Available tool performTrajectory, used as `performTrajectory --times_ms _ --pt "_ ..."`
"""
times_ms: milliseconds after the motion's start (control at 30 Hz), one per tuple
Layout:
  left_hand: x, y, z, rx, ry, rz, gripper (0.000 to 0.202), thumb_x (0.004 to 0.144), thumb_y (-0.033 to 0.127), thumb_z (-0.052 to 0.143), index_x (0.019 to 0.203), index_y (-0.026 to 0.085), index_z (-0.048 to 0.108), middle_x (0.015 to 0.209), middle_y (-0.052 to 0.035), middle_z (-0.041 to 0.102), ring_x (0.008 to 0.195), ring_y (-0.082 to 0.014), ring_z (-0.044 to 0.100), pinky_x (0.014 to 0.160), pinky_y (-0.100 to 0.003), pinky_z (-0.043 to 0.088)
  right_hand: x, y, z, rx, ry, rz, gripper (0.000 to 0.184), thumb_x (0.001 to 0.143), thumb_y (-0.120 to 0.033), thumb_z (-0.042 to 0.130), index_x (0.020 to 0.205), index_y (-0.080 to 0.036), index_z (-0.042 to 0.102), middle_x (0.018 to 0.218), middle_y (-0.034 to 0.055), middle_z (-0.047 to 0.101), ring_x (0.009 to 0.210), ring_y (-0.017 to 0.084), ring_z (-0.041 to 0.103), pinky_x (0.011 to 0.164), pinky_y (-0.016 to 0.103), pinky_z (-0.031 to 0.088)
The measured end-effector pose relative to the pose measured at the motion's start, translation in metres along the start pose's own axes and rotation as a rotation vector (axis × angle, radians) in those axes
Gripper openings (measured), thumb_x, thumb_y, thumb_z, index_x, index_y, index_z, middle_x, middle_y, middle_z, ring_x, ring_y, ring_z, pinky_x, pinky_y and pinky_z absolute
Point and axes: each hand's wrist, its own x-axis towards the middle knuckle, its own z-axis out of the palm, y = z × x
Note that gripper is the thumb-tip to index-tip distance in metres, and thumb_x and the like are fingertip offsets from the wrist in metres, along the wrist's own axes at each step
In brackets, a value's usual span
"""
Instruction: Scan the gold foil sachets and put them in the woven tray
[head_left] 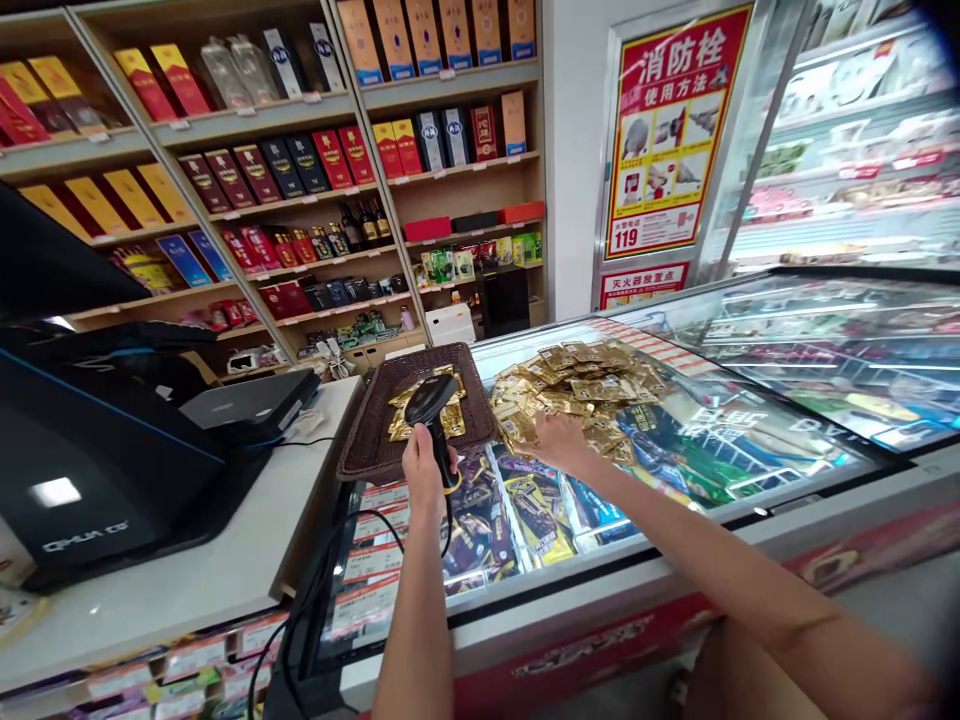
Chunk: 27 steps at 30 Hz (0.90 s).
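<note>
My left hand (422, 467) is wrapped round the handle of a black barcode scanner (430, 402), whose head hangs over a brown woven tray (370, 446). A few gold packets (454, 420) lie in that tray. My right hand (556, 438) reaches into the near edge of a big heap of gold packets (576, 384) on the glass lid of a chest freezer (750, 440). Its fingers are curled on the packets at the heap's front.
A black till screen and printer (112, 440) stand on the white counter (225, 570) at left, with the scanner cable (315, 590) running down. Shelves of boxed goods (285, 160) fill the back wall. A red fire-hydrant poster (667, 130) hangs by a glass-door fridge (855, 140).
</note>
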Motion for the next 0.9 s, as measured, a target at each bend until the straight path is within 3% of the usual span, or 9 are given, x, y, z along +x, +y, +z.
performTrajectory --times_ms 133,267,400,533,700,900 --pt "-0.002 -0.003 0.002 0.033 -0.058 0.003 0.058 0.078 0.074 0.055 0.081 0.017 0.055 0.064 0.0015 0.057 0.041 -0.0071 0.049 0.035 -0.02 0.034 -0.006 -0.008 0.016 0.118 0.039 0.034 0.062 0.079 -0.05 0.072 0.126 -0.014 0.054 0.122 0.0187 0.062 0.118 0.035 0.055 0.095 0.043 0.042" --pt "-0.001 -0.008 0.002 0.1 -0.084 -0.013 0.058 0.077 0.075 0.055 0.078 0.017 0.054 0.056 0.0033 0.053 0.039 -0.0075 0.046 0.035 -0.02 0.032 0.007 0.004 0.011 0.396 0.118 0.078 0.041 0.088 -0.032 0.061 0.126 -0.015 0.055 0.114 0.0144 0.067 0.11 0.028 0.061 0.088 0.034 0.046" --pt "-0.001 -0.01 0.002 0.14 -0.119 -0.019 0.056 0.079 0.074 0.053 0.077 0.018 0.052 0.057 0.0033 0.053 0.039 -0.0079 0.047 0.036 -0.02 0.033 0.016 0.029 0.005 0.679 0.198 0.17 0.044 0.09 -0.043 0.056 0.125 -0.016 0.056 0.091 0.0094 0.068 0.082 0.025 0.066 0.073 0.033 0.049" --pt "-0.001 -0.011 0.001 0.154 -0.142 -0.007 0.056 0.08 0.073 0.053 0.076 0.018 0.051 0.063 0.0025 0.055 0.04 -0.007 0.047 0.035 -0.02 0.031 0.016 0.04 -0.002 1.059 0.179 0.233 0.05 0.088 -0.05 0.053 0.126 -0.018 0.054 0.072 0.001 0.06 0.054 0.017 0.056 0.052 0.028 0.043" --pt "0.0 -0.016 -0.004 0.193 -0.223 -0.035 0.054 0.084 0.071 0.05 0.078 0.017 0.054 0.057 0.0023 0.055 0.039 -0.0081 0.046 0.036 -0.021 0.03 0.012 0.039 -0.014 1.236 0.185 0.175 0.057 0.075 -0.051 0.071 0.117 -0.014 0.062 0.059 -0.005 0.047 0.048 0.012 0.047 0.047 0.024 0.038" --pt "-0.003 -0.016 -0.007 0.267 -0.381 -0.065 0.05 0.087 0.067 0.048 0.074 0.019 0.048 0.049 0.0037 0.051 0.039 -0.0081 0.042 0.039 -0.021 0.029 0.013 0.038 -0.017 1.325 0.298 0.322 0.077 0.07 -0.048 0.076 0.133 -0.009 0.056 0.051 -0.0101 0.031 0.049 0.011 0.038 0.047 0.025 0.041"
